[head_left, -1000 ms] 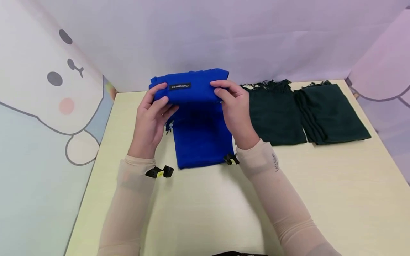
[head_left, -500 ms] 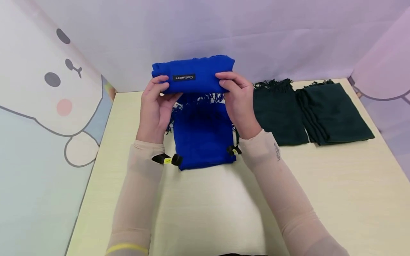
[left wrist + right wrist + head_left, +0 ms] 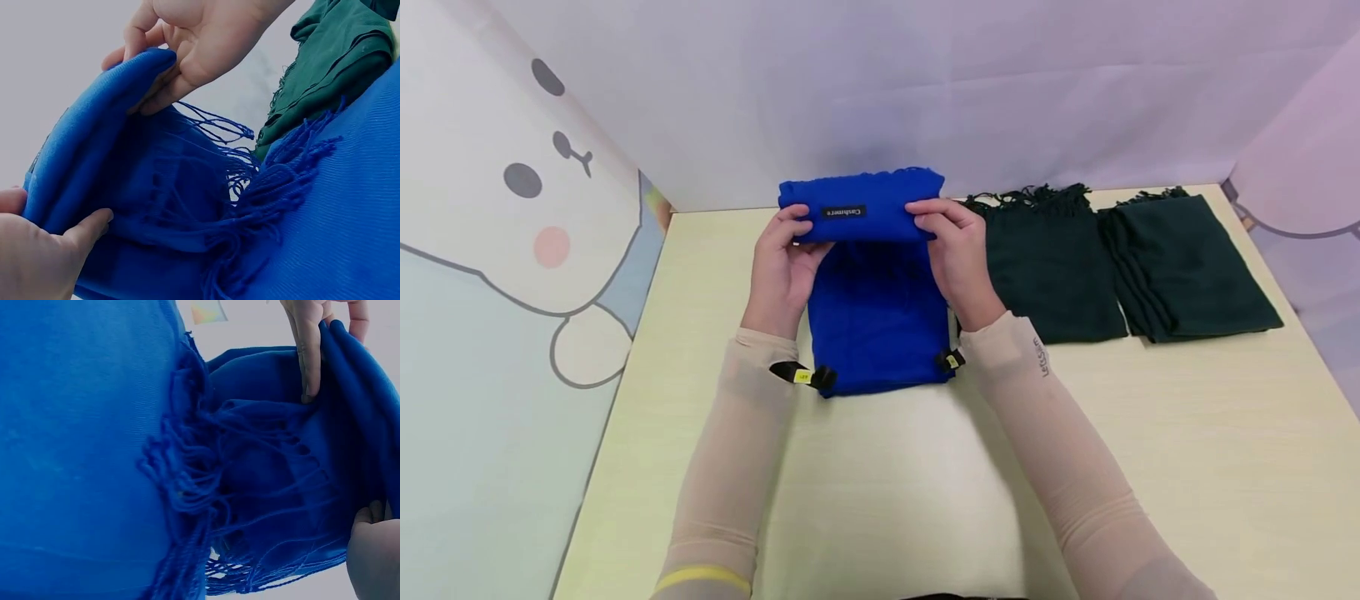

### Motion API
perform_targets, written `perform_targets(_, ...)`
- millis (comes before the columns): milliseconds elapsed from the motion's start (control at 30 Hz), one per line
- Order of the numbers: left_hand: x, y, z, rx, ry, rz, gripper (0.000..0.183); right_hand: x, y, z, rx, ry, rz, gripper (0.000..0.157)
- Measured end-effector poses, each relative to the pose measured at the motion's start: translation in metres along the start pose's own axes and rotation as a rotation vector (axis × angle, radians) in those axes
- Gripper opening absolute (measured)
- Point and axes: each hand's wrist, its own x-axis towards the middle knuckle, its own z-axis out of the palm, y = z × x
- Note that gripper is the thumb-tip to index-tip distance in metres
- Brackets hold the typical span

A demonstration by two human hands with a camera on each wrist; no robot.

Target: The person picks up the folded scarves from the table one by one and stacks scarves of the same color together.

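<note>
In the head view a folded blue scarf (image 3: pixel 883 193) with a black "Cashmere" label (image 3: pixel 844 212) is held up, its label upside down. My left hand (image 3: pixel 784 271) pinches its left end between thumb and fingers, and my right hand (image 3: pixel 961 262) pinches its right end. Directly below lies a flat folded blue scarf (image 3: pixel 880 342) on the table; whether the two pieces are joined I cannot tell. Blue fringe (image 3: pixel 275 181) hangs between them in the left wrist view. The right wrist view shows the underside folds of the held scarf (image 3: pixel 262 450), with both thumbs tucked beneath.
To the right, two folded dark green scarves lie side by side: a nearer one (image 3: pixel 1052 279) partly behind my right hand and a farther one (image 3: pixel 1195 271). A pale table (image 3: pixel 895 483) is backed by a white curtain (image 3: pixel 925 83), with a cartoon-print sheet (image 3: pixel 475 333) at left.
The held blue scarf rose away from the lower one, showing fringe, then came back down and slightly right. Both hands kept their pinch on it. The green scarves stayed put.
</note>
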Motion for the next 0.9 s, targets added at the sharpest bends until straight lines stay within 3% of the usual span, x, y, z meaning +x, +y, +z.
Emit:
perform_targets(167, -0.009, 0.002, -0.003, 0.046, -0.025, -0.036, 0.017, -0.009, -0.001, -0.005, -0.001, -0.006, 0.032, 0.026)
perform_targets(500, -0.052, 0.009, -0.018, 0.178, -0.166, -0.074, 0.031, -0.044, -0.020, -0.008, -0.115, -0.023, 0.132, 0.019)
perform_targets(700, -0.072, 0.013, -0.030, 0.271, -0.219, -0.087, 0.031, -0.067, -0.028, -0.015, -0.263, -0.053, 0.198, 0.022)
perform_targets(900, -0.092, 0.016, -0.044, 0.325, -0.208, -0.130, 0.035, -0.090, -0.034, -0.022, -0.505, -0.135, 0.278, 0.030)
